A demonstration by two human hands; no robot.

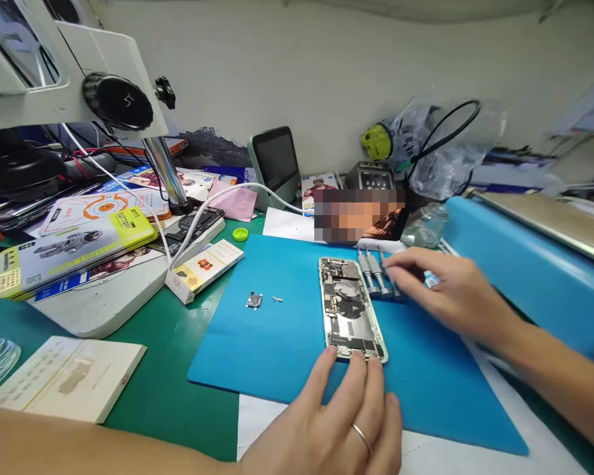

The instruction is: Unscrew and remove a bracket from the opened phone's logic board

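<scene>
An opened phone body [349, 310], its inner parts bare, lies on the blue mat [277, 356]. My left hand [346, 415], with a ring on one finger, rests its spread fingertips on the phone's near end. Three grey screwdrivers [376, 276] lie side by side just right of the phone. At the rightmost one, the fingertips of my right hand [445, 290] are closed together; the screwdriver is still beside the others. Left of the phone on the mat are a small camera-like module [254, 301] and a tiny metal piece [277, 299].
A microscope stand [163, 171] with a white base rises at the left, boxes piled on it. A small box [205, 267], a green cap [240, 234] and a white cable border the mat. Behind stands a small screen [276, 161]; a blue roll-like object [525, 270] lies right.
</scene>
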